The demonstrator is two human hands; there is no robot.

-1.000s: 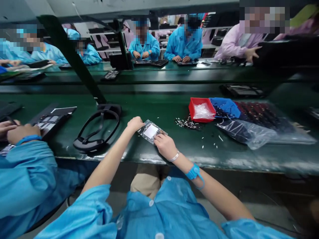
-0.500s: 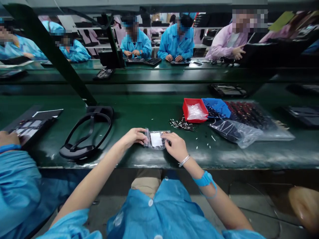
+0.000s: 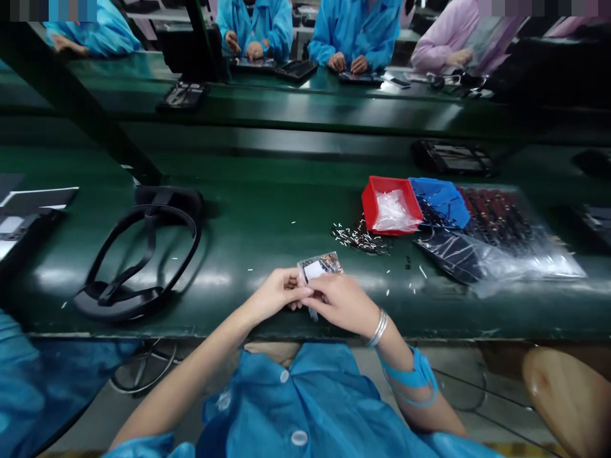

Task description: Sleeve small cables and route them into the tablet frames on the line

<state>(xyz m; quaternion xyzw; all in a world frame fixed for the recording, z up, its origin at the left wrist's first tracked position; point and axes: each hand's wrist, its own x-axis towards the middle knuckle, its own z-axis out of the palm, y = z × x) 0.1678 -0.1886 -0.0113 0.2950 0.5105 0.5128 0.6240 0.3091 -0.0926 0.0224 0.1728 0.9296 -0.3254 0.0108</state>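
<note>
Both of my hands pinch a small clear plastic bag [image 3: 319, 268] with a white label, held upright just above the near edge of the green bench [image 3: 267, 216]. My left hand [image 3: 274, 294] grips its lower left side with fingers closed. My right hand [image 3: 344, 302] closes on its lower right side and wears a silver bangle. Small dark parts show inside the bag. A scatter of tiny black and white pins [image 3: 359, 238] lies on the bench beyond the bag.
A black head strap [image 3: 138, 254] lies at left. A red bin [image 3: 389, 205], a blue bin [image 3: 439, 201] and plastic-wrapped trays of dark parts [image 3: 496, 238] sit at right. A neighbour's blue sleeve [image 3: 19, 375] is at far left. Other people work across the far bench [image 3: 305, 95].
The bag has been lifted from flat on the bench to upright, and both hands have drawn together and nearer the bench edge. The camera has tilted downward.
</note>
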